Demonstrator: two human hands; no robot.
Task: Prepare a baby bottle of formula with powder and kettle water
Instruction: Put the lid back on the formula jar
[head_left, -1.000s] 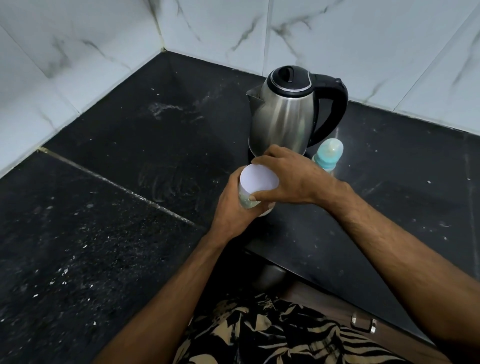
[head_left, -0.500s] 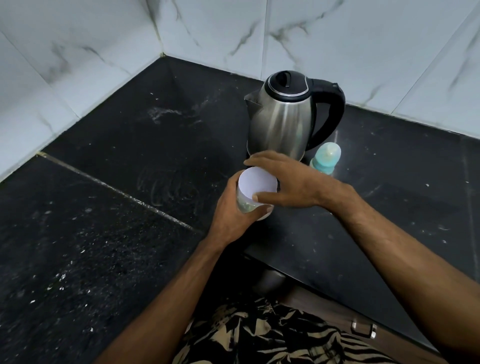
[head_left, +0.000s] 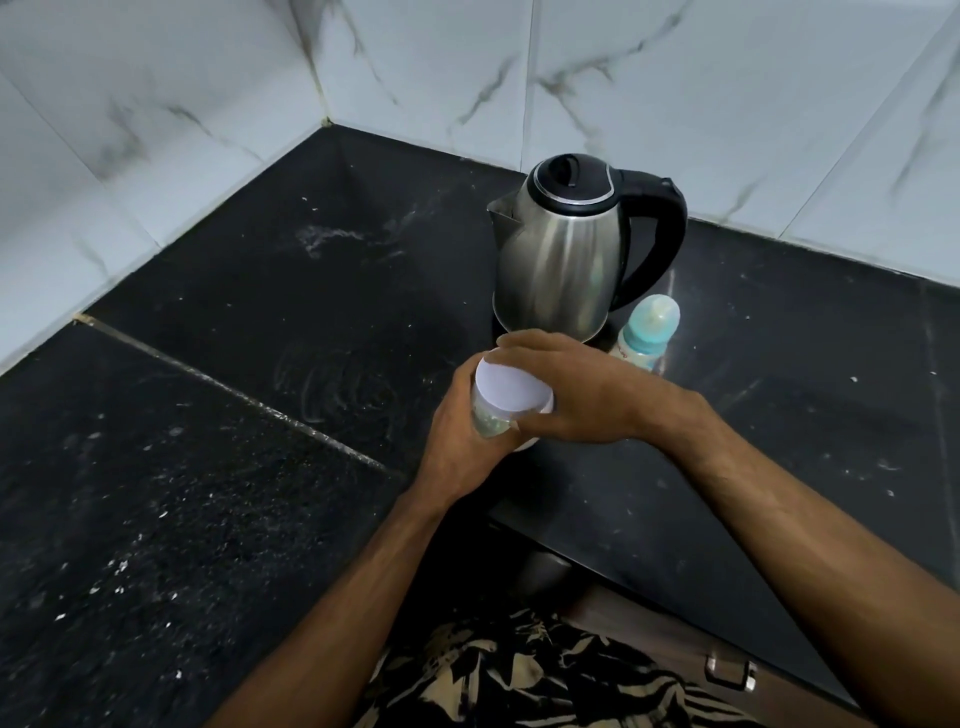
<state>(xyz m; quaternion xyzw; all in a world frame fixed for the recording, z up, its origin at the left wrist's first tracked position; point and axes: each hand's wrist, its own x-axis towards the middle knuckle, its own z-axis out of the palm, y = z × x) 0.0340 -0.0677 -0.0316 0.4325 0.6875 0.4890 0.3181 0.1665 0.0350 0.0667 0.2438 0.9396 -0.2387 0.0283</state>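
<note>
The left hand (head_left: 457, 441) wraps the clear body of the powder jar (head_left: 491, 415) and the right hand (head_left: 566, 395) curls over its white lid (head_left: 511, 389) — a firm grip from both, held above the front of the black worktop (head_left: 260, 364). The jar stands near upright, long axis vertical, lid tipped slightly toward the camera. If the lid frees suddenly, powder could spill; a jolted elbow might topple the baby bottle (head_left: 647, 338) just beside the kettle (head_left: 566, 260).

bare forearms (head_left: 810, 525), no sleeves; black garment (head_left: 530, 675) with tan leaf print.
</note>
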